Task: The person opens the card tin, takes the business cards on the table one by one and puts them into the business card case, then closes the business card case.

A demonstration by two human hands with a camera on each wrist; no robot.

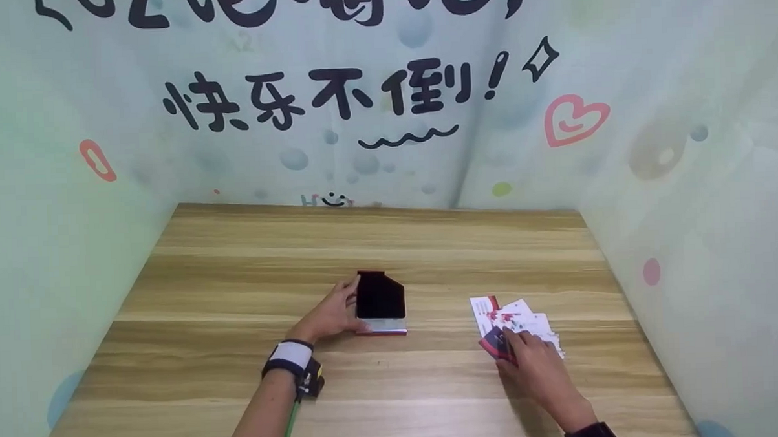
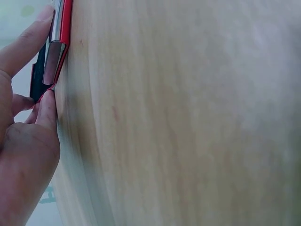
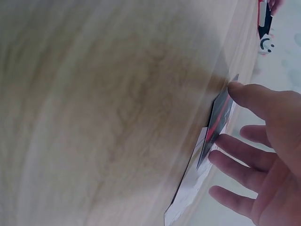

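Note:
An opened card case [image 1: 380,296] lies on the table near the middle, its black flap raised and a metal compartment in front. Red covering shows on the case's [image 2: 66,28] outside in the left wrist view. My left hand [image 1: 331,314] grips the left side of the case, thumb at the front and fingers behind. To the right, several white printed cards [image 1: 518,311] lie fanned out and overlapping. A dark card with a red stripe [image 1: 495,344] sits on top of them, tilted a little. My right hand [image 1: 536,362] pinches this dark card [image 3: 217,122] between thumb and fingers.
A wood-grain table [image 1: 235,262] spreads under both hands. Printed fabric walls [image 1: 374,174] close it in at the back and both sides. A green cord [image 1: 291,429] runs along the left forearm from the wrist camera [image 1: 312,378].

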